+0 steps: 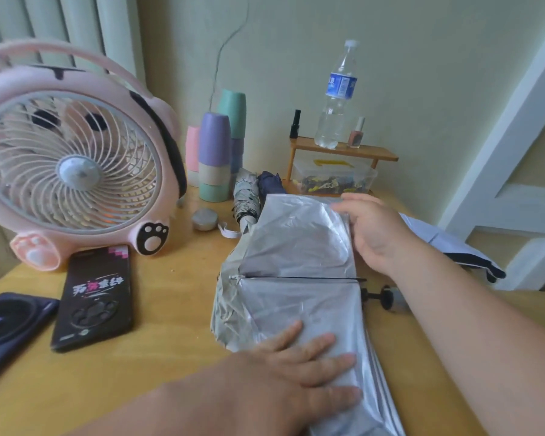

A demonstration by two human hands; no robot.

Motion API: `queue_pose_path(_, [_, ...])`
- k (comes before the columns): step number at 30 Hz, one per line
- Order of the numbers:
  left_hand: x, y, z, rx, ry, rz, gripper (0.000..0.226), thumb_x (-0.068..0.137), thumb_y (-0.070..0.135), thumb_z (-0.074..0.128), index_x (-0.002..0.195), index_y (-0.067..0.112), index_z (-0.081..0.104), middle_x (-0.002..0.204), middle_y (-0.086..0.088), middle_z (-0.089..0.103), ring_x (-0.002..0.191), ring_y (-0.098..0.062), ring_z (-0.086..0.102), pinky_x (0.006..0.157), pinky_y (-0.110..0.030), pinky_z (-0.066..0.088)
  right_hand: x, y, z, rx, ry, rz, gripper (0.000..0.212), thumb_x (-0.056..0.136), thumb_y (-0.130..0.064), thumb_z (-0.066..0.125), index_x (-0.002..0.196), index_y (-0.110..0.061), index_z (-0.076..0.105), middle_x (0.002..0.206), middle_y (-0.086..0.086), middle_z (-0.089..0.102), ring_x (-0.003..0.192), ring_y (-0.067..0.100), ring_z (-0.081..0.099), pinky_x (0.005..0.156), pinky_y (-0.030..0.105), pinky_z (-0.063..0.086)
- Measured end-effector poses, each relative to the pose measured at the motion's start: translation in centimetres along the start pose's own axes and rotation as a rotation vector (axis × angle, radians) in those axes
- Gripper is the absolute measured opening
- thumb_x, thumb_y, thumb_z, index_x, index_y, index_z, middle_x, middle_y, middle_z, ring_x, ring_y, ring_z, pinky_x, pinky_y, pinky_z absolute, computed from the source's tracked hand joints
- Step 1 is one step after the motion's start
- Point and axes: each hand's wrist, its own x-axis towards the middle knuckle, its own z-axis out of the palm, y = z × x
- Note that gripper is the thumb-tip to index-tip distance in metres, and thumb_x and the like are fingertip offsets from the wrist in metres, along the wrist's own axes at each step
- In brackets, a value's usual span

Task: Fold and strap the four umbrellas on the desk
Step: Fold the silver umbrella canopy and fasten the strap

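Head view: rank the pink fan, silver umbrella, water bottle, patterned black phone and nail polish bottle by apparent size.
1. pink fan and silver umbrella: alike; the umbrella runs off frame, so unranked
2. patterned black phone
3. water bottle, close behind; the phone sits nearer the camera
4. nail polish bottle

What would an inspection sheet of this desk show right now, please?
Surface: wooden desk, crowded along the back.
Job's things: silver umbrella lies half folded, unstrapped; grey umbrella and navy umbrella lie rolled behind it; white-and-navy umbrella lies loose at the right edge.
Clutter: pink fan, black phone, purple phone, stacked cups, water bottle on a small shelf, clear box beneath.
Grips: left hand presses flat on the silver umbrella; right hand pinches its far fabric edge.
Cables: thin dark line up the wall; cable or crack, cannot tell.
Surroundings: curtain at left, white frame at right.
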Motion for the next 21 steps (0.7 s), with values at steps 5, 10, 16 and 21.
queue_pose_path(5, [0.1,0.1,0.9,0.160,-0.020,0.097,0.048,0.110,0.032,-0.005,0.146,0.037,0.025,0.157,0.010,0.024,0.144,-0.013,0.043,0.114,-0.037,0.042,0.7,-1.0,0.4,0.143,-0.011,-0.033,0.037,0.090,0.000,0.064,0.125,0.009,0.055,0.113,0.022,0.067,0.098,0.033,0.068,0.087,0.044,0.054])
queue_pose_path(10, [-0.3,-0.2,0.1,0.010,-0.068,0.235,0.053,0.109,0.038,0.003,0.149,0.029,0.037,0.157,0.010,0.042,0.143,-0.002,0.039,0.123,-0.033,0.027,-3.8,-2.3,0.1,0.061,-0.093,-0.172,0.032,0.090,-0.003,0.069,0.120,-0.016,0.066,0.109,0.017,0.074,0.088,0.025,0.075,0.064,0.032,0.059])
queue_pose_path(16, [-2.8,-0.4,-7.9,-0.318,0.661,-0.241,0.026,0.096,0.036,0.066,0.077,0.019,0.067,0.074,0.009,0.059,0.070,-0.014,0.057,0.063,-0.031,0.048,-12.4,0.8,-3.3,-0.001,-0.314,-0.234,0.061,0.060,-0.035,0.093,0.115,-0.019,0.071,0.089,0.030,0.072,0.084,0.031,0.070,0.077,0.030,0.055])
queue_pose_path(21, [-2.5,-2.6,-6.3,-0.367,0.684,-0.648,0.008,0.080,0.036,0.064,0.083,0.029,0.061,0.079,0.018,0.057,0.077,-0.004,0.055,0.064,-0.029,0.050,-13.1,3.5,-4.3,0.114,-0.340,-0.193,0.072,0.048,-0.045,0.100,0.110,-0.020,0.075,0.078,0.021,0.072,0.073,0.025,0.068,0.071,0.025,0.056])
